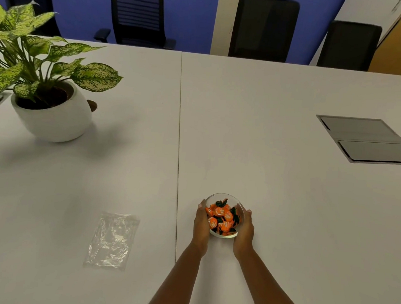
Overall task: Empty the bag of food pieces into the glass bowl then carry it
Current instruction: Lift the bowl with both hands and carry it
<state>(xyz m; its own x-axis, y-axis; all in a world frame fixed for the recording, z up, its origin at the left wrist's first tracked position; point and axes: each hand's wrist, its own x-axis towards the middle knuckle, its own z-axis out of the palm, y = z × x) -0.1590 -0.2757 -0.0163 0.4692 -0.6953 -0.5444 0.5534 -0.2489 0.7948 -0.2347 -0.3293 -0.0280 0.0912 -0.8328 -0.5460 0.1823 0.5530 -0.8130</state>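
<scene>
A small glass bowl sits low in the middle of the view, filled with several orange and green wrapped food pieces. My left hand clasps its left side and my right hand clasps its right side, fingers curled around the glass. I cannot tell whether the bowl rests on the table or is just above it. A clear plastic bag lies flat and empty on the white table, well to the left of the bowl.
A leafy plant in a round white pot stands at the far left. A grey cable hatch is set into the table at the right. Black office chairs line the far edge.
</scene>
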